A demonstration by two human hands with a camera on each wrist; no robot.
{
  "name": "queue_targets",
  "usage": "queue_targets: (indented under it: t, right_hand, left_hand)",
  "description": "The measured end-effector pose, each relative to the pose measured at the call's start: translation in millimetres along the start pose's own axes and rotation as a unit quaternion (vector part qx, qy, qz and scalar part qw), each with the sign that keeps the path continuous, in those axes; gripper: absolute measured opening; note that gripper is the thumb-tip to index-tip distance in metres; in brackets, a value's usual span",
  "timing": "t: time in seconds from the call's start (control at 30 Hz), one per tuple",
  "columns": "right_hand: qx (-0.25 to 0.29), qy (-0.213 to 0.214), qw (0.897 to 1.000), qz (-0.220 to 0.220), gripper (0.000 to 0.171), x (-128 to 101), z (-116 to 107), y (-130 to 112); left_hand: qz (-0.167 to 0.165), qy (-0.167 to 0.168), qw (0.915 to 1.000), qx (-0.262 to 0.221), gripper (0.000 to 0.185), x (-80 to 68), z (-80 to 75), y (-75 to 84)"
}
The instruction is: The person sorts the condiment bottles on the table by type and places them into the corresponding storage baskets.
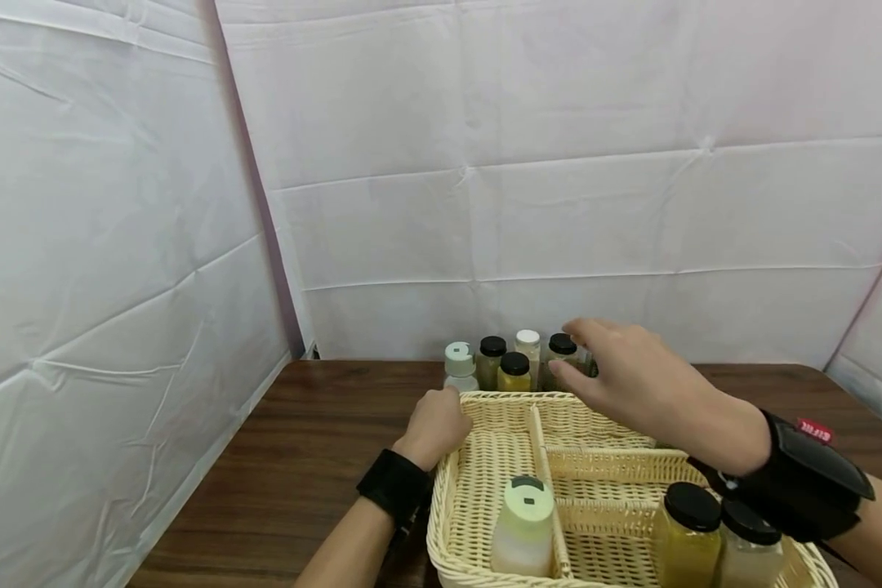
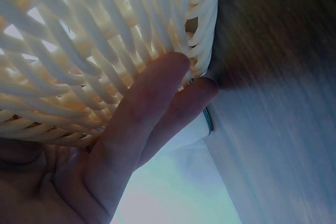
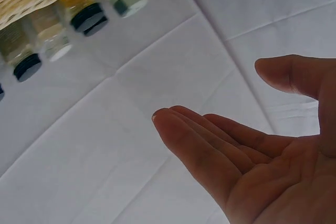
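A pale wicker basket with dividers stands on the dark wooden table. My left hand grips its far left corner; in the left wrist view, fingers lie against the outside of the woven wall. My right hand hovers above the basket's far side with thumb and fingers spread apart, holding nothing. Close to it is a black-lidded jar behind the basket. Inside the basket stand a green-topped bottle at left, a black-lidded jar of yellow contents and another black-lidded jar at right.
Behind the basket stand a pale green-capped bottle, a white-capped jar and black-lidded jars, one with yellow contents. White cloth hangs at the table's back and sides. Bare wood lies left of the basket.
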State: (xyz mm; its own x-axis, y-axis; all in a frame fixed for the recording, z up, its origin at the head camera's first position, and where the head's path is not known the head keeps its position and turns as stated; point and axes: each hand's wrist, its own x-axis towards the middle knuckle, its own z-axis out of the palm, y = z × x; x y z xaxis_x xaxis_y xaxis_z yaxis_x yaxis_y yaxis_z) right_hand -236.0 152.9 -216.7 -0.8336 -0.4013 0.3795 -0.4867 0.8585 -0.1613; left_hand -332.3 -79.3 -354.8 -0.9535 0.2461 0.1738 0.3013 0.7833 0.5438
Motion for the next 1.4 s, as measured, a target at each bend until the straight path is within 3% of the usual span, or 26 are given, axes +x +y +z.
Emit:
queue_targets:
  t: [0.57,0.83,1.07,1.4]
  right_hand:
    - [-0.007,-0.05,0.998,0.049,0.049,32.7,7.3,70.4]
    - [0.002,-0.061,0.997,0.056,0.019,35.5,18.0,106.9]
    - [-0.011,-0.072,0.996,0.05,0.038,38.7,25.8,133.5]
    - [-0.002,-0.111,0.992,0.06,0.051,36.7,40.4,148.7]
  left_hand:
    - [-0.002,0.008,1.0,0.0,0.008,-0.7,3.9,3.1]
    - [-0.009,0.0,1.0,0.002,0.013,1.7,6.9,5.4]
    - [-0.01,0.003,0.9999,0.002,0.013,3.7,10.4,5.7]
    - [-0.008,0.005,0.9999,0.003,0.011,5.0,10.9,3.7]
